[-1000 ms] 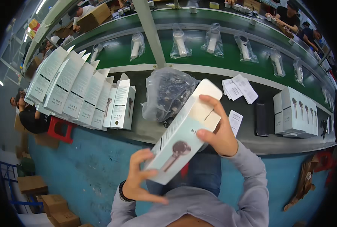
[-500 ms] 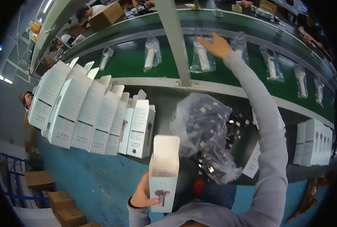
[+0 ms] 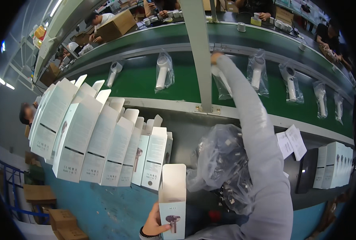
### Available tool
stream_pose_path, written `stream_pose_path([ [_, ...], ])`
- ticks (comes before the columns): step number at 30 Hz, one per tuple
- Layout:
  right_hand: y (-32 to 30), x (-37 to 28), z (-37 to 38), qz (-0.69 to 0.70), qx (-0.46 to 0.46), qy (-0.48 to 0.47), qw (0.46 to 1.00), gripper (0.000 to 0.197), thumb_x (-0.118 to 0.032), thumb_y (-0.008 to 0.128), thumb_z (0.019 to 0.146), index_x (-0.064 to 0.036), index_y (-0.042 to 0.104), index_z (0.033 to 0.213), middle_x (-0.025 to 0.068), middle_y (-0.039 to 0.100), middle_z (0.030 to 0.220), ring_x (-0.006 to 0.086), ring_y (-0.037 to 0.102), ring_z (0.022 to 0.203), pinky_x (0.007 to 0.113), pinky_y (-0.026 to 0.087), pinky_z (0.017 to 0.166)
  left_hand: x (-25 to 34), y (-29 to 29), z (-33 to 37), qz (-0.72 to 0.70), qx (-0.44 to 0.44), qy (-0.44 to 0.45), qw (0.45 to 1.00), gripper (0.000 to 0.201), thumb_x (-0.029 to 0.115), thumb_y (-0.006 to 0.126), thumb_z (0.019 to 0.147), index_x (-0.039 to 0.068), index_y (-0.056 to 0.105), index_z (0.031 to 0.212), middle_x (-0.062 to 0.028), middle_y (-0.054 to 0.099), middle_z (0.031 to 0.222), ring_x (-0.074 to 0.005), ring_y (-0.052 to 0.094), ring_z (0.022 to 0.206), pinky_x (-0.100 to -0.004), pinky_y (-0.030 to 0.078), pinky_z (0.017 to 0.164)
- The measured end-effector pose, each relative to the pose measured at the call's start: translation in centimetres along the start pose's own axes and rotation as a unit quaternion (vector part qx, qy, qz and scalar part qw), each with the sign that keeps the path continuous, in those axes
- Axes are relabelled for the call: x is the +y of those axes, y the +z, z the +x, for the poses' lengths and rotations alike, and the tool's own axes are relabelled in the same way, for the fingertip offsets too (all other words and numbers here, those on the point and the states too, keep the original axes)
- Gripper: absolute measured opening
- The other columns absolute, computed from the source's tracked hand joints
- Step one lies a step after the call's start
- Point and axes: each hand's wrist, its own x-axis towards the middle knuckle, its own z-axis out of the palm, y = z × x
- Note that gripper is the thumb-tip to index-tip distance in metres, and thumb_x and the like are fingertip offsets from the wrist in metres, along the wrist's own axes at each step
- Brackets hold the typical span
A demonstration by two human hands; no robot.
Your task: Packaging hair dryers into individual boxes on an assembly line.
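Note:
My left hand (image 3: 153,222) grips a tall white carton (image 3: 173,214) from its left side, thumb on the printed front. The carton stands upright with its top flap raised. My right arm stretches far forward across the green conveyor. At its end my right hand (image 3: 216,57) is at the head of a white handheld fan (image 3: 222,81) in a clear plastic bag, beside the upright post. Its fingers are hidden, so its grip does not show. Another bagged fan (image 3: 256,74) lies to the right, and one more (image 3: 162,73) to the left of the post.
Many open cartons (image 3: 76,140) stand in a row at left. A clear bag (image 3: 220,156) of small dark pieces lies mid-bench, partly behind my arm. White leaflets (image 3: 292,142) and more cartons (image 3: 333,166) are at right. A metal post (image 3: 200,56) rises by my hand. People work beyond the conveyor.
My right hand has shifted from beside the bagged fan to its head, and its spread fingers are now out of sight. The view has tilted up slightly. My left hand still holds the carton.

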Motion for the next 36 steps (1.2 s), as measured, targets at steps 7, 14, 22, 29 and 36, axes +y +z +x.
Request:
stream_pose_path([
  [7, -10.7, 4.5, -15.5, 0.087, 0.233, -0.116, 0.962, 0.021, -0.013, 0.052, 0.071, -0.0025, 0.063, 0.085, 0.0202, 0.065, 0.089, 0.0373, 0.061, 0.086, 0.043, 0.047, 0.074, -0.2, 0.9, -2.6, 0.025, -0.006, 0.036, 0.999, 0.088, 0.014, 0.077, 0.071, -0.001, 0.023, 0.139, -0.0151, 0.043, 0.132, -0.0241, 0.043, 0.122, -0.0367, 0.034, 0.101],
  [14, -15.1, 11.1, -33.8, 0.380, 0.334, -0.208, 0.837, 0.010, 0.000, 0.054, 0.079, -0.0025, 0.064, 0.079, 0.0051, 0.067, 0.083, 0.0113, 0.059, 0.076, 0.022, 0.046, 0.071, -1.7, 1.3, -3.9, 0.112, -0.061, 0.030, 0.991, 0.094, 0.012, 0.082, 0.063, -0.001, 0.027, 0.137, -0.0144, 0.042, 0.134, -0.0245, 0.040, 0.125, -0.0384, 0.030, 0.103],
  [22, -12.8, 9.8, -53.9, 0.403, 0.195, -0.398, 0.801, 0.031, -0.012, 0.047, 0.090, 0.0055, 0.050, 0.115, 0.0198, 0.055, 0.114, 0.0267, 0.058, 0.101, 0.038, 0.046, 0.094, -2.0, 1.4, -3.1, 0.253, -0.198, 0.058, 0.945, 0.081, 0.012, 0.083, 0.062, 0.003, 0.039, 0.129, -0.0175, 0.050, 0.126, -0.0268, 0.049, 0.117, -0.0403, 0.036, 0.098],
  [29, -8.2, 14.6, -58.8, 0.839, 0.035, -0.412, 0.353, 0.010, -0.010, 0.063, 0.083, -0.0075, 0.055, 0.088, 0.0047, 0.058, 0.092, 0.0157, 0.056, 0.087, 0.035, 0.034, 0.101, -4.6, 0.8, -2.8, 0.377, -0.185, -0.034, 0.907, 0.083, 0.014, 0.084, 0.061, 0.001, 0.039, 0.130, -0.0122, 0.051, 0.123, -0.0241, 0.049, 0.113, -0.0344, 0.036, 0.096],
  [36, -5.5, 11.3, -60.6, 0.807, 0.008, -0.348, 0.477, 0.025, 0.003, 0.054, 0.084, -0.0142, 0.040, 0.073, 0.0043, 0.052, 0.075, 0.0202, 0.058, 0.082, 0.049, 0.035, 0.094, -6.9, 1.9, -3.7, 0.323, -0.225, -0.028, 0.919, 0.085, 0.015, 0.084, 0.061, 0.000, 0.038, 0.131, -0.0129, 0.049, 0.125, -0.0233, 0.047, 0.117, -0.0339, 0.035, 0.099],
])
